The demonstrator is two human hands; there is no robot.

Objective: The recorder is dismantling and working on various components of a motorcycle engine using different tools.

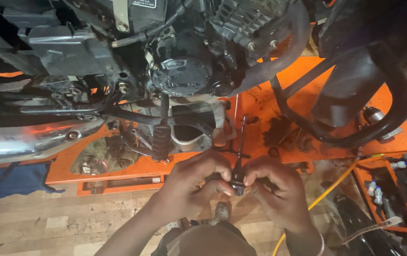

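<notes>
While both hands meet low in the view, the left hand (pixel 191 182) curls closed around the near end of a slim black metal rod with a thicker dark collar at its base (pixel 239 156), thumb and fingertips pinching that collar. Right beside it, touching at the knuckles, the right hand (pixel 274 187) grips the same collar from the other side, fingers bent tight. Neither is nearer; they share the base. Look at the rod's long axis: it runs straight up and away from the hands, its tip pointing at the orange steel lift platform (pixel 260 102) beyond. Further out, a black ribbed foot peg (pixel 161 142) hangs just left of the rod's line. Farthest back sits the round black engine side cover (pixel 184 71), with a chrome exhaust pipe (pixel 37 140) well off left.
</notes>
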